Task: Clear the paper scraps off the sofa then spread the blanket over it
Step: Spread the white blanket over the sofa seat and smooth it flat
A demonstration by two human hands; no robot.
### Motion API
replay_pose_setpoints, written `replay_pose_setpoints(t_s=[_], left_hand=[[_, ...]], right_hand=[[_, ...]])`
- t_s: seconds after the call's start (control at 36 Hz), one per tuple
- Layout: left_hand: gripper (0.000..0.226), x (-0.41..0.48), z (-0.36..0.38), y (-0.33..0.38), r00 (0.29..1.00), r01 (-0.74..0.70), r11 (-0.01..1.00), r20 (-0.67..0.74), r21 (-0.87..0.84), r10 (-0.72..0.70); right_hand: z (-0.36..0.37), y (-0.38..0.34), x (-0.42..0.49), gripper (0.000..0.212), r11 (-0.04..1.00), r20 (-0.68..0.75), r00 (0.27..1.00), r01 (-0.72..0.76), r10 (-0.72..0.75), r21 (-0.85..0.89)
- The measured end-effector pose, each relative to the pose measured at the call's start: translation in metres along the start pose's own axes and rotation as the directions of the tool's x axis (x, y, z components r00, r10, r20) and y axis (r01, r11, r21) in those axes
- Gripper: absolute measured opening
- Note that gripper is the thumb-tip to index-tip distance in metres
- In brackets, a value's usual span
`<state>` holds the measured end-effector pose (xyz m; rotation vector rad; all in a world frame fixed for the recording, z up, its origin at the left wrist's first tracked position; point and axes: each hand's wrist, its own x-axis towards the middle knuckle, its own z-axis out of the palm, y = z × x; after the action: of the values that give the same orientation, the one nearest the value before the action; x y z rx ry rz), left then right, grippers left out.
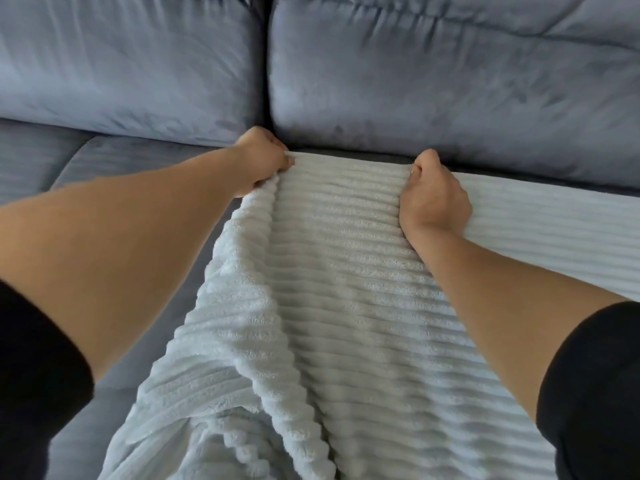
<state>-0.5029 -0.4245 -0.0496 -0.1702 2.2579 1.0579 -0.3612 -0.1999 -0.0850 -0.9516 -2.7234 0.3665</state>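
Two back cushions stand side by side on the blue-grey sofa. Over its seat lies the ribbed white blanket, top edge at the cushions' foot, left side bunched. Left hand and right hand each clench that edge.

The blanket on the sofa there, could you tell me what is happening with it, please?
A person is spreading a pale ribbed blanket over a grey-blue sofa. The left hand and the right hand each grip its far edge, close to the back cushions. To the right the blanket lies flat; its left side is bunched in folds, and the seat to the left is uncovered. No paper scraps are visible.
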Motion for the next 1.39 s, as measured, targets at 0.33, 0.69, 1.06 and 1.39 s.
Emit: replay_pose_setpoints(t_s=[0.33, 0.69, 1.06, 1.39], left_hand=[[0.021, -0.023, -0.041, -0.023, 0.965, 0.178, 0.832, 0.258, -0.526, -0.044], [0.028, -0.024, -0.100, -0.050, 0.902, 0.239, 0.919, 0.423, -0.315, -0.090], [0.028, -0.017, -0.133, -0.030, 0.868, 0.140, 0.964, 0.440, 0.226, -0.229], [0.029, 0.021, -0.073, -0.069, 0.944, -0.027, 0.995, -0.324, 0.101, 0.058]], right_hand=[[-0.019, -0.079, 0.000, 0.013, 0.902, 0.465, 0.792, 0.430, -0.396, 0.035], [-0.004, -0.090, 0.003, 0.010, 0.910, 0.534, 0.768, 0.414, -0.355, 0.011], [0.006, -0.088, -0.017, 0.023, 0.882, 0.257, 0.863, 0.466, -0.436, -0.070], [0.020, -0.078, -0.026, 0.029, 0.898, 0.000, 0.898, 0.440, -0.440, -0.010]])
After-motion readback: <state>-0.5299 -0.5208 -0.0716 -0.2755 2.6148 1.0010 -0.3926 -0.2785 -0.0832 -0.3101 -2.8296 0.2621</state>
